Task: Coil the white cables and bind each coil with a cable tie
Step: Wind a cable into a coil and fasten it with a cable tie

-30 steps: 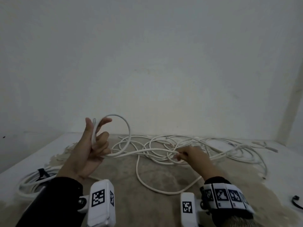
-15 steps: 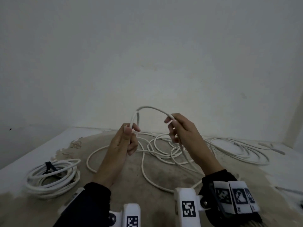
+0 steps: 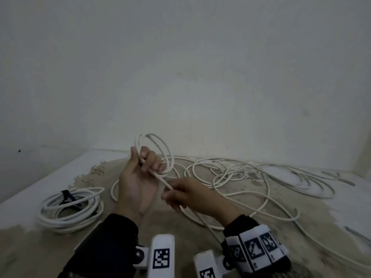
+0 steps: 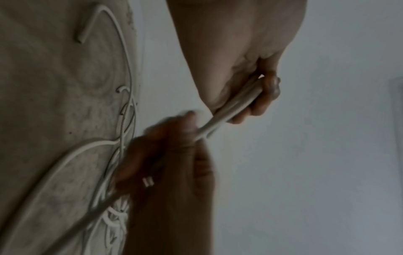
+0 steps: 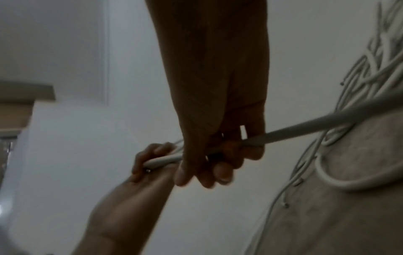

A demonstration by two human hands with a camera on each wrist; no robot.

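Observation:
My left hand (image 3: 143,167) is raised above the table and grips a small coil of white cable (image 3: 160,146), two loops standing up from the fist. The same cable (image 3: 164,182) runs down and right into my right hand (image 3: 180,194), whose fingers curl round it just below the left hand. In the left wrist view the left hand (image 4: 255,96) clamps the cable strands (image 4: 229,110). In the right wrist view the right hand (image 5: 220,162) holds the cable (image 5: 305,127), which leads off to the tangle. A loose tangle of white cable (image 3: 251,177) lies on the table behind.
A finished white coil (image 3: 70,207) bound with a black tie (image 3: 67,195) lies at the left of the stained table (image 3: 140,227). More cable (image 3: 313,181) trails to the far right edge. A plain wall (image 3: 180,77) stands close behind.
My left hand has taken a second loop into its grip and turned palm up. My right hand has dropped from the loop's top and slid down the cable, below the left hand.

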